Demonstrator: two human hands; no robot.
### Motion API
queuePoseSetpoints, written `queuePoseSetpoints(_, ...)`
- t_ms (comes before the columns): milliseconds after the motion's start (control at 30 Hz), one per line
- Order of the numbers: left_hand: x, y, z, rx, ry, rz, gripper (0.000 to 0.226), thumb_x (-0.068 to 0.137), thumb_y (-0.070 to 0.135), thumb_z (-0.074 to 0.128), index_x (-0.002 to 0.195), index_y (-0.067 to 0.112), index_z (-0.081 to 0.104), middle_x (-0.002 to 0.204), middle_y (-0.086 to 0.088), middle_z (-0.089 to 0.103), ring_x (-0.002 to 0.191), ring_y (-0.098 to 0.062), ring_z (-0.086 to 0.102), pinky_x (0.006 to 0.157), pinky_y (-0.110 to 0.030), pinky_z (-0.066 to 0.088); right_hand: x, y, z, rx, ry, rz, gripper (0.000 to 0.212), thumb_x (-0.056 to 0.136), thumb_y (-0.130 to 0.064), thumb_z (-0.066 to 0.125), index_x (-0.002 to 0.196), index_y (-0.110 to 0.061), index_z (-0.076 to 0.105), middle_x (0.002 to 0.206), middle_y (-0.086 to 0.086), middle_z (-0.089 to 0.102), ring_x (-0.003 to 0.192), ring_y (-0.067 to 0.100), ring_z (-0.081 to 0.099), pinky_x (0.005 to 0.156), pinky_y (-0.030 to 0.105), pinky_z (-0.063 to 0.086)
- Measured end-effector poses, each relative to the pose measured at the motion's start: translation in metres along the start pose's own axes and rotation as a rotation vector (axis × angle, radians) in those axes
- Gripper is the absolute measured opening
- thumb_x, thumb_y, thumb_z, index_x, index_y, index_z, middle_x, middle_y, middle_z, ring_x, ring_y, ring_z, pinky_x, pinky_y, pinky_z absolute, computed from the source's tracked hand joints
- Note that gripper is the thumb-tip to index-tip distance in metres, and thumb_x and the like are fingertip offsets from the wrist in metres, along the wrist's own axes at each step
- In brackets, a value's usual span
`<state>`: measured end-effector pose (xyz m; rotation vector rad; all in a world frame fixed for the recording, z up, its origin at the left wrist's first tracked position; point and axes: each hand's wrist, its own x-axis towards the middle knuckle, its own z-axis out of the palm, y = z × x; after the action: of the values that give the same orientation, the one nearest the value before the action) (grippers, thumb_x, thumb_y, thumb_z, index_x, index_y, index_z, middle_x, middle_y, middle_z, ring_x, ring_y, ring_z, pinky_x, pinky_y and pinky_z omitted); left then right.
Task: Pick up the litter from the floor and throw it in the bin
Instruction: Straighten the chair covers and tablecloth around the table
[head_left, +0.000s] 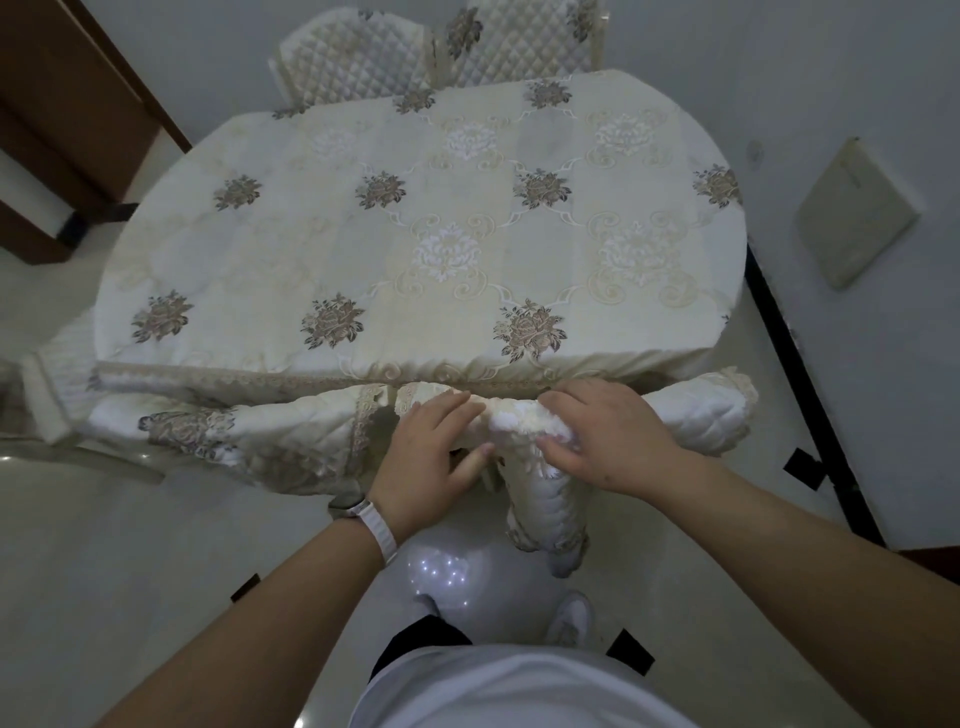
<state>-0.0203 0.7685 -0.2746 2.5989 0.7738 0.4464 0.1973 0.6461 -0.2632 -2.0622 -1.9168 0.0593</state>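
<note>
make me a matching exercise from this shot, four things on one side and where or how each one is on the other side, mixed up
Things:
1 watch strap
2 black scrap
3 chair back
4 tablecloth

Places or states:
a lying on the floor
b flower pattern, spread flat
c white, just behind the left hand
d gripped by the left hand and the right hand

Pairs: 1-c, 2-a, 3-d, 4-b

No writing, label, brand or number is legible on anything here.
</note>
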Motion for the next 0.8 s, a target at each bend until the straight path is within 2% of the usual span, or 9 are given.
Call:
queuePoseSetpoints(133,-0.022,-0.015,-0.023,0.049,0.018,0.028,0.047,0.090,0.044,0.054,0.125,0.015,0.062,0.134,-0.006,0.058,0.128,-0.025,0.049,0.106,-0.050,0.041,0.005,-0.037,-0.007,0.009,0.082,-0.059,0.043,0.084,-0.046,0.056,0.107,-0.013,0.068,0.103,0.004,0.067,0.090,0.026,0.063,0.074,0.038,0.052)
queuePoseSetpoints(267,-0.046,-0.042,-0.056,0.109,0.041,0.015,0.047,0.090,0.046,0.052,0.125,0.016,0.062,0.133,-0.005,0.059,0.126,-0.026,0.050,0.105,-0.048,0.041,0.025,-0.078,-0.013,-0.033,0.081,-0.138,0.045,0.085,-0.047,0.057,0.111,-0.012,0.067,0.110,0.006,0.067,0.095,0.026,0.062,0.078,0.037,0.051)
queuePoseSetpoints(333,-0.062,-0.061,-0.077,0.141,0.065,0.018,0.047,0.090,0.046,0.051,0.128,0.020,0.059,0.135,-0.004,0.058,0.127,-0.026,0.050,0.105,-0.051,0.042,0.041,-0.106,-0.013,-0.038,0.074,-0.170,0.046,0.088,-0.048,0.053,0.114,-0.012,0.067,0.114,0.007,0.066,0.099,0.027,0.062,0.081,0.039,0.051)
queuePoseSetpoints(633,-0.183,-0.186,-0.201,0.270,0.232,-0.081,0.046,0.090,0.042,0.057,0.127,0.016,0.061,0.137,-0.009,0.057,0.127,-0.030,0.051,0.106,-0.051,0.040,0.129,-0.302,0.038,-0.044,0.002,-0.366,0.051,0.090,-0.052,0.048,0.123,-0.015,0.064,0.125,0.006,0.063,0.111,0.028,0.059,0.090,0.042,0.049)
queuePoseSetpoints(800,-0.261,-0.246,-0.257,0.343,0.267,-0.256,0.048,0.091,0.046,0.052,0.128,0.016,0.062,0.135,-0.008,0.058,0.128,-0.028,0.050,0.107,-0.048,0.039,0.169,-0.407,0.067,-0.056,-0.028,-0.493,0.053,0.089,-0.055,0.046,0.122,-0.018,0.064,0.128,0.003,0.061,0.115,0.025,0.057,0.094,0.038,0.045)
